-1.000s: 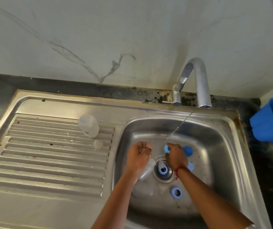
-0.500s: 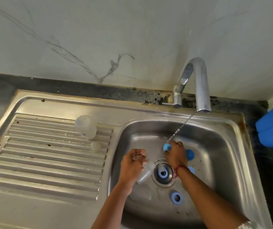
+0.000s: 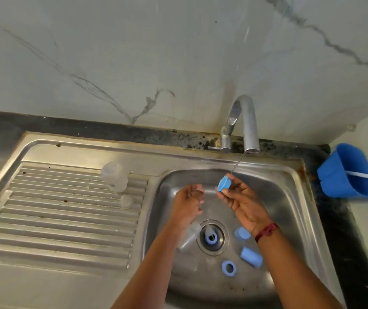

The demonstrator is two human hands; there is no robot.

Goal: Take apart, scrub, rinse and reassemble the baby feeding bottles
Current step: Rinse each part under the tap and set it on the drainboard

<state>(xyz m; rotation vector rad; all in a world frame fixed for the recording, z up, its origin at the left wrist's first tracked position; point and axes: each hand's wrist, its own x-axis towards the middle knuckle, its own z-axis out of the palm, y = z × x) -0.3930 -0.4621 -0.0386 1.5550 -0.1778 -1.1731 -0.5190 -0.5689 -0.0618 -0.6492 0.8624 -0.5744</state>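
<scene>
Steel drainboard carries clear bottle | left hand over sink, fingers curled, whether holding anything cannot tell | right hand pinches blue cap under tap trickle | blue ring on sink floor | blue tub far right

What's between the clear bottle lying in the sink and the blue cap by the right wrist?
Head view: the drain strainer, with a blue screw ring sitting in it.
</scene>
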